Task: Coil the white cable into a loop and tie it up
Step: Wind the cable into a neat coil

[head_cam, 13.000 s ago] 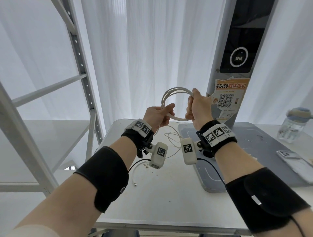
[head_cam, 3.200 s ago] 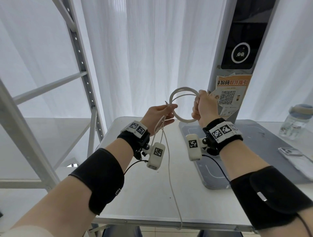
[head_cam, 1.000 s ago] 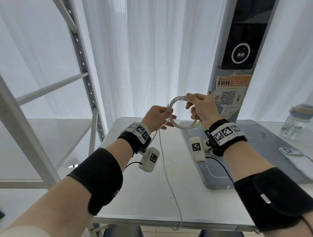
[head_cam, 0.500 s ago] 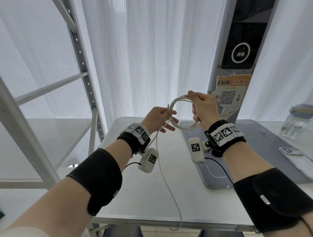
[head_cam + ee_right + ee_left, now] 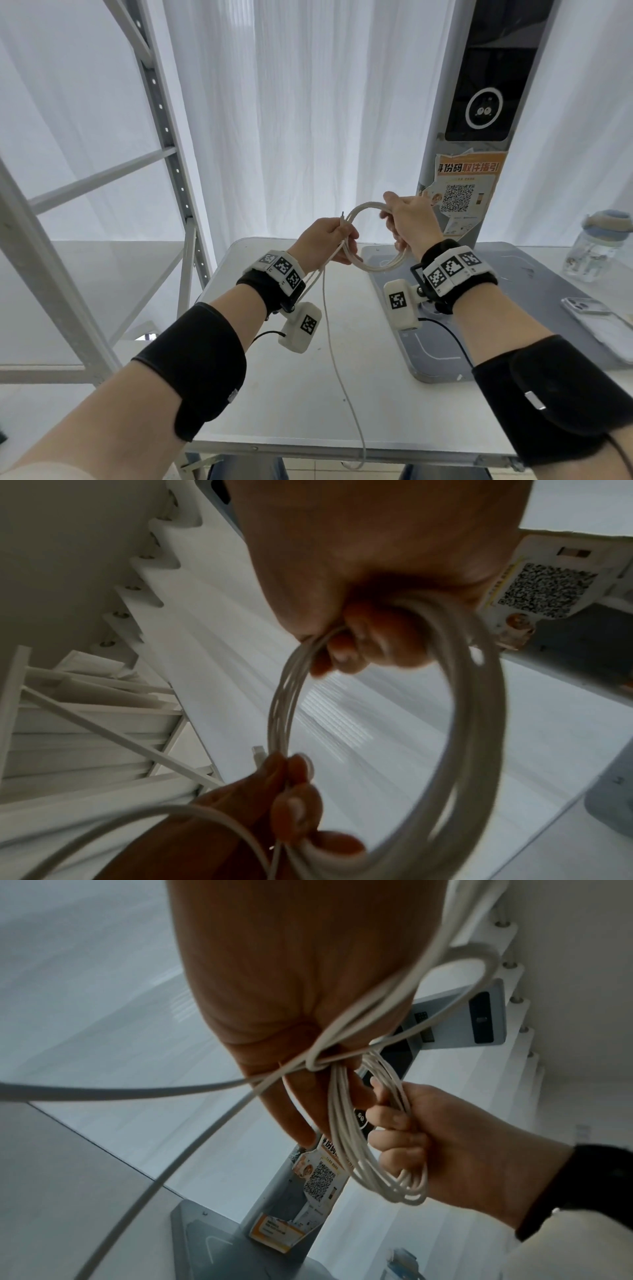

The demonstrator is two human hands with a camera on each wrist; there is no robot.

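Observation:
The white cable (image 5: 376,267) is wound into a small coil of several turns, held in the air above the table between both hands. My right hand (image 5: 407,222) grips the coil's right side with curled fingers (image 5: 397,1121). My left hand (image 5: 329,240) pinches the coil's left side, where a strand wraps around the bundle (image 5: 318,1064). A plug end (image 5: 258,753) sticks up above the left fingers. The loose tail (image 5: 339,377) hangs from the left hand down past the table's front edge.
A white table (image 5: 291,394) lies below the hands. A grey kiosk base (image 5: 496,308) and its post (image 5: 479,120) stand at the right, with a phone (image 5: 596,318) and a water bottle (image 5: 603,250) beyond. A metal rack (image 5: 164,137) stands at the left.
Compared with a second ago, the right hand has shifted its hold around the coil's right side, and the coil now lies a little lower and flatter. The loose tail still hangs from the left hand.

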